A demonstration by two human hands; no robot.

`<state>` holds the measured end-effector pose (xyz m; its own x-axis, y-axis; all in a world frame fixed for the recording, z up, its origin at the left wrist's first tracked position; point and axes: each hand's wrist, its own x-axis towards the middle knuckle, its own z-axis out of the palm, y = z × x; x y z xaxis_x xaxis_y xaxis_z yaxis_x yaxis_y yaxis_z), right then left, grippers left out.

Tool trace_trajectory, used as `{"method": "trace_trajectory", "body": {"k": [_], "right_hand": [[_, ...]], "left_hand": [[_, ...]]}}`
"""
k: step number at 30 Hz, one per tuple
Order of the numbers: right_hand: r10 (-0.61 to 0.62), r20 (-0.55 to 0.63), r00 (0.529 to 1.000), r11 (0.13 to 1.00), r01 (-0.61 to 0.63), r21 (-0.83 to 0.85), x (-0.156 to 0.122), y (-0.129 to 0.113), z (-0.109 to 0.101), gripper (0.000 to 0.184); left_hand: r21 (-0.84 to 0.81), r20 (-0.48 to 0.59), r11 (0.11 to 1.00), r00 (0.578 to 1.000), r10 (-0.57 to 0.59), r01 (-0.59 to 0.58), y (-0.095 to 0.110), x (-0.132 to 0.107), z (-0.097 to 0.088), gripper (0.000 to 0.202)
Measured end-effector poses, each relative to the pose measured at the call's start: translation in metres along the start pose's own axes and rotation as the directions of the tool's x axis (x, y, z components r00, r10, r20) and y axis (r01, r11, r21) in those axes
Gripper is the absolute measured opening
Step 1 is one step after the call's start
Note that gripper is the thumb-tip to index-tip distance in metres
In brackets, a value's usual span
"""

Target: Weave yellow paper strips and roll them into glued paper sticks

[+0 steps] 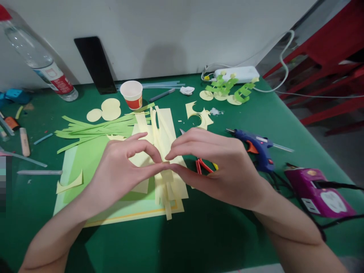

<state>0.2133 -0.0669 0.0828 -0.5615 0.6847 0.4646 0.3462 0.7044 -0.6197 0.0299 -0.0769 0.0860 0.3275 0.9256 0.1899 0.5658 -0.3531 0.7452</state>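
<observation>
1. While both hands are at the middle of the table (182, 246), the left hand (127, 161) and the right hand (212, 163) meet fingertip to fingertip, thumb and forefinger narrowed on each side around a small pale yellow strip (167, 176). It sits just above the strip pile; whether it is folded or merely pinched, I cannot tell.

2. Some work looks done: at the far right, zigzag green paper pieces (245, 93) with pale tips stand over yellow discs, near the white power strip (237, 73).

3. Cutting also seems well advanced, judging by the curved yellow offcuts (205, 119) and the fan of narrow green strips (93, 131).

4. Plenty appears left: bare yellow discs (111, 110) lie beside the paper cup (132, 94), and flat yellow strips (167, 127) lie loose on the stacked sheets (79, 161) below the hands.

5. The glue gun (257, 146) rests to the right (neither hand touches it), so the pinched piece seems at a handling stage, and the whole perhaps partway along.
</observation>
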Motion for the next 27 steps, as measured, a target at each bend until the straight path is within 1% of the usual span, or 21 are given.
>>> {"method": "trace_trajectory", "body": {"k": [6,9,13,16,21,25,27], "right_hand": [[-0.019,0.029,0.999,1.000,0.019,0.003,-0.0005,0.0033,0.0056,0.007],[0.000,0.038,0.999,1.000,0.000,0.002,-0.0013,0.0040,0.0071,0.009],[0.014,0.039,0.999,1.000,-0.014,-0.008,-0.0014,0.0041,0.0082,0.007],[0.007,0.040,0.999,1.000,-0.006,-0.022,-0.0010,0.0042,0.0087,0.008],[-0.016,0.038,0.999,1.000,0.016,-0.002,0.0002,0.0047,0.0078,0.009],[-0.022,0.097,0.995,1.000,0.024,-0.017,0.0007,0.0045,0.0056,0.009],[-0.023,0.121,0.992,0.999,0.028,-0.037,0.0005,0.0044,0.0050,0.007]], "left_hand": [[0.154,-0.004,0.979,0.990,0.139,-0.137,0.0036,-0.0027,0.0041,0.019],[0.195,-0.012,0.965,0.983,0.183,-0.177,0.0043,-0.0034,0.0050,0.017],[0.193,-0.006,0.964,0.982,0.189,-0.185,0.0032,-0.0030,0.0052,0.018],[0.174,0.012,0.966,0.982,0.190,-0.190,0.0023,-0.0028,0.0047,0.018],[0.137,0.055,0.971,0.980,0.190,-0.196,0.0031,-0.0026,0.0030,0.015],[0.154,0.063,0.967,0.978,0.197,-0.204,0.0017,-0.0005,0.0014,0.017],[0.154,0.062,0.970,0.982,0.180,-0.187,-0.0004,0.0008,0.0016,0.019]]}}
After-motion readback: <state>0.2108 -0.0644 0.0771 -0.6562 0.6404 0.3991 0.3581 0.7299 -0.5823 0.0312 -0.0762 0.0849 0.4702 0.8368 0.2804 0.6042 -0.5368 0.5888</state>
